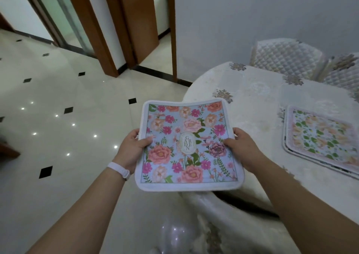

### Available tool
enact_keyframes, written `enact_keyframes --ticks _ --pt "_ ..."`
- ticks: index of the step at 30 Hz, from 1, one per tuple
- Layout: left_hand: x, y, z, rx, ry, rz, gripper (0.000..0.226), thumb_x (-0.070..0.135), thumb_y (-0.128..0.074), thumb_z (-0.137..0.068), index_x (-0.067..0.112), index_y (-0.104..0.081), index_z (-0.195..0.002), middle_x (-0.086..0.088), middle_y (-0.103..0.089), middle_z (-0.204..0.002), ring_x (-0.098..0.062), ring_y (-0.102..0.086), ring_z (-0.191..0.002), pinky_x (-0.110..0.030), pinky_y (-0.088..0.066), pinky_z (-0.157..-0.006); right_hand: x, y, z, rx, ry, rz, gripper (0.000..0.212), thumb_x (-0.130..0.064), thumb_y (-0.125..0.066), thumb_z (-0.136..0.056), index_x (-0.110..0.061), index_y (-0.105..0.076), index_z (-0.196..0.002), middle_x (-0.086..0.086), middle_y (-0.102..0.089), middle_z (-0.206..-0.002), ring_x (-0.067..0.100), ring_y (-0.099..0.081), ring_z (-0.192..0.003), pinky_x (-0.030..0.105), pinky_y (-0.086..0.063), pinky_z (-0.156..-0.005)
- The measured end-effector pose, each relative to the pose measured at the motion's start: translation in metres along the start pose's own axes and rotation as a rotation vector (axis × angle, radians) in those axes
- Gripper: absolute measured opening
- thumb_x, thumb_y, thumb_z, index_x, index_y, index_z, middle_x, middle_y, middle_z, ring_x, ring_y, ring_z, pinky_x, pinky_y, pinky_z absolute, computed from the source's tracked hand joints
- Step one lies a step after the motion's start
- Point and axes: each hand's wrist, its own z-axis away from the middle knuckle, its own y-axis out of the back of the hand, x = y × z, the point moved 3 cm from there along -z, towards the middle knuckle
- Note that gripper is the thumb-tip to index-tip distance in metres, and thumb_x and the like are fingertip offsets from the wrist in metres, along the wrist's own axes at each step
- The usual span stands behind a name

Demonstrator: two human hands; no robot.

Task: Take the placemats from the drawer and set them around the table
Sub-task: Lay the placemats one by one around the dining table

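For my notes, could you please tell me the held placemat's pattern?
The placemat shows pink and peach flowers on pale blue, white-edged; head view.

Probably a home dining room: clothed table (252, 98), quilted chairs (285, 55).

The fingers of the left hand (132, 149) and right hand (244, 149) are hidden beneath the held placemat (186, 129); only thumbs show. The second placemat (320, 137) on the table (252, 98) is blurred and cut off by the right edge, as is one quilted chair (343, 73).
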Motion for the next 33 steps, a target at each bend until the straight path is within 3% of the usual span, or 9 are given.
enact_keyframes --ticks 7,18,24,29,33 --pt "0.018 0.101 -0.008 0.016 -0.007 0.043 0.035 0.005 -0.064 -0.089 0.008 -0.049 -0.121 -0.023 -0.069 -0.103 -0.039 -0.071 -0.079 -0.048 -0.060 -0.066 -0.033 -0.099 0.002 0.033 0.020 0.099 0.018 -0.014 -0.061 -0.090 -0.016 -0.058 -0.107 0.009 -0.072 -0.094 0.022 -0.073 -0.071 0.038 -0.060 -0.064" --pt "0.045 0.175 -0.051 0.056 -0.005 0.117 0.033 0.000 -0.060 -0.089 0.008 -0.051 -0.120 -0.023 -0.069 -0.106 -0.043 -0.070 -0.086 -0.052 -0.059 -0.070 -0.083 -0.177 -0.046 -0.012 0.049 0.119 0.013 -0.015 -0.060 -0.091 -0.014 -0.058 -0.103 0.009 -0.072 -0.089 0.024 -0.073 -0.067 0.041 -0.060 -0.065" --pt "0.067 0.203 -0.127 0.103 0.016 0.061 0.033 0.002 -0.061 -0.089 0.010 -0.054 -0.121 -0.022 -0.070 -0.105 -0.040 -0.070 -0.085 -0.050 -0.059 -0.069 -0.100 -0.221 -0.119 -0.049 0.032 0.072 0.017 -0.011 -0.059 -0.092 -0.012 -0.057 -0.108 0.005 -0.071 -0.090 0.016 -0.072 -0.062 0.025 -0.054 -0.049" --pt "0.094 0.207 -0.216 0.116 0.048 0.013 0.036 0.002 -0.062 -0.088 0.013 -0.055 -0.121 -0.021 -0.070 -0.104 -0.041 -0.070 -0.087 -0.054 -0.058 -0.073 -0.113 -0.242 -0.205 -0.036 -0.011 0.051 0.022 -0.012 -0.061 -0.090 -0.013 -0.058 -0.112 0.006 -0.072 -0.092 0.017 -0.073 -0.065 0.030 -0.057 -0.054" --pt "0.130 0.198 -0.282 0.117 0.068 -0.020 0.040 0.001 -0.062 -0.088 0.012 -0.053 -0.126 -0.022 -0.070 -0.105 -0.042 -0.070 -0.087 -0.058 -0.057 -0.076 -0.142 -0.244 -0.266 -0.016 -0.035 0.039 0.019 -0.013 -0.060 -0.091 -0.013 -0.056 -0.109 0.006 -0.070 -0.091 0.014 -0.072 -0.061 0.024 -0.054 -0.047"
